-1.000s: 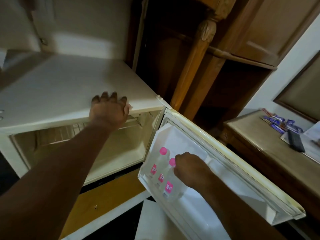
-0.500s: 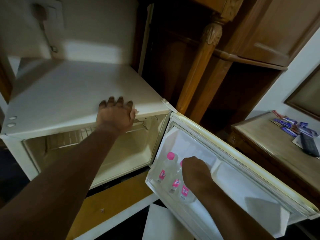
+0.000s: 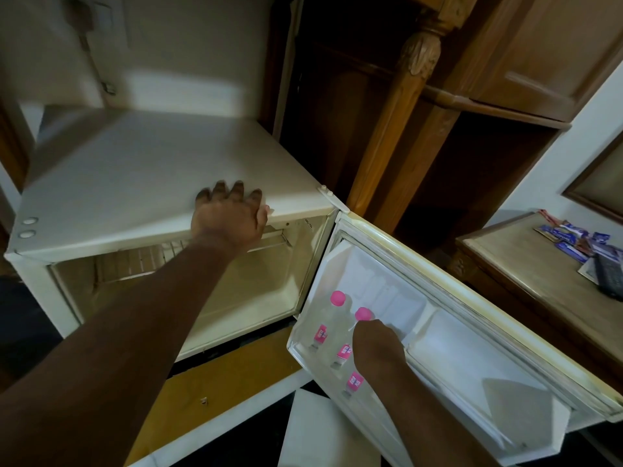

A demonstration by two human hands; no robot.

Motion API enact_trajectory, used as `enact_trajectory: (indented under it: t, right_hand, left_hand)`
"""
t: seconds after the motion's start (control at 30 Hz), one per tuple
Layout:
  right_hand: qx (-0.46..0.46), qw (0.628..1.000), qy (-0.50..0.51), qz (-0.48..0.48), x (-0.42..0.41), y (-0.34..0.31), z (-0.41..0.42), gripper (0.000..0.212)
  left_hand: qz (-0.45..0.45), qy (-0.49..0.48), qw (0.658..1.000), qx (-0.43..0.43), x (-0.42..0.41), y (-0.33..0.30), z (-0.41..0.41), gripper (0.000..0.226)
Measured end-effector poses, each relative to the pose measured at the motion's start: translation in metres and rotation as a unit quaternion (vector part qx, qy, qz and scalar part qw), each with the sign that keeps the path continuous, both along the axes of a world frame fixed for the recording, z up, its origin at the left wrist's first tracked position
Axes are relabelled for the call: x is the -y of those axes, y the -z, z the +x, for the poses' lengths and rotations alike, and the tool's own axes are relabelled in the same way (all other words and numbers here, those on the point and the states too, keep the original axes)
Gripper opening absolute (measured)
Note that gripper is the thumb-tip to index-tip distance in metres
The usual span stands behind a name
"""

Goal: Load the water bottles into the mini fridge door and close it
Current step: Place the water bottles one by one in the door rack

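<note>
The white mini fridge (image 3: 151,183) stands open, its door (image 3: 478,358) swung out to the right. Three clear water bottles with pink labels stand in a row in the door shelf. The first bottle (image 3: 337,298) and the second bottle (image 3: 363,313) show pink caps. My right hand (image 3: 377,348) is closed over the top of the third bottle (image 3: 354,382), hiding its cap. My left hand (image 3: 229,220) lies flat on the front edge of the fridge top, holding nothing.
The fridge cavity (image 3: 242,291) shows only a wire rack. A carved wooden post (image 3: 401,123) and dark cabinet stand behind the door. A side table (image 3: 539,284) at the right holds blue sachets (image 3: 573,241) and a black remote (image 3: 608,278). A plug (image 3: 81,18) hangs upper left.
My right hand has slipped a little lower along the shelf, uncovering the second bottle's cap. My left hand stays on the fridge top. The view has shifted slightly.
</note>
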State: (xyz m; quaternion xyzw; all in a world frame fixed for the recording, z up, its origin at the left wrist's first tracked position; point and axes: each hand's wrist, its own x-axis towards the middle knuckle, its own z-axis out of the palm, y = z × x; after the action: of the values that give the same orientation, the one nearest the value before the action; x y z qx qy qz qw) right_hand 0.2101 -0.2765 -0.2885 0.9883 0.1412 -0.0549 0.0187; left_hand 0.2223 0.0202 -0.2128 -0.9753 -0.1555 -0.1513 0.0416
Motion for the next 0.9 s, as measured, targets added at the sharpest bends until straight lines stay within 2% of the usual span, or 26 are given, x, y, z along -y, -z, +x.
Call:
enact_trajectory:
  t: [0.07, 0.2, 0.27, 0.37, 0.67, 0.77, 0.83, 0.9]
  right_hand:
    - [-0.014, 1.000, -0.003, -0.012, -0.002, -0.006, -0.001, 0.031]
    - [-0.011, 0.997, 0.075, -0.030, -0.014, -0.019, 0.001, 0.020]
    - [0.010, 0.996, 0.068, -0.054, -0.017, -0.022, 0.008, 0.020]
    - [-0.019, 0.996, 0.049, -0.071, -0.019, -0.018, 0.017, 0.021]
    - [-0.017, 0.998, 0.011, -0.057, -0.019, -0.015, 0.024, 0.021]
    - [0.043, 0.999, -0.028, -0.013, -0.016, -0.034, 0.022, 0.027]
    - [0.156, 0.983, -0.086, 0.046, -0.006, -0.054, 0.023, 0.030]
    - [0.275, 0.947, -0.129, 0.102, 0.011, -0.075, 0.028, 0.035]
  left_hand:
    - [0.000, 0.000, 1.000, 0.001, 0.001, -0.001, 0.000, 0.062]
    - [-0.001, 0.000, 1.000, 0.000, 0.001, -0.001, 0.000, 0.064]
    - [0.003, 0.002, 1.000, -0.001, 0.001, 0.000, 0.000, 0.063]
    - [0.004, 0.002, 1.000, 0.000, 0.000, 0.001, 0.000, 0.062]
    - [0.004, -0.004, 1.000, -0.003, -0.001, 0.002, 0.002, 0.066]
    - [-0.001, -0.003, 1.000, -0.006, -0.001, 0.003, 0.002, 0.066]
    - [0.000, 0.000, 1.000, -0.005, -0.001, 0.003, 0.002, 0.067]
    - [-0.002, 0.000, 1.000, -0.002, -0.001, 0.003, 0.001, 0.067]
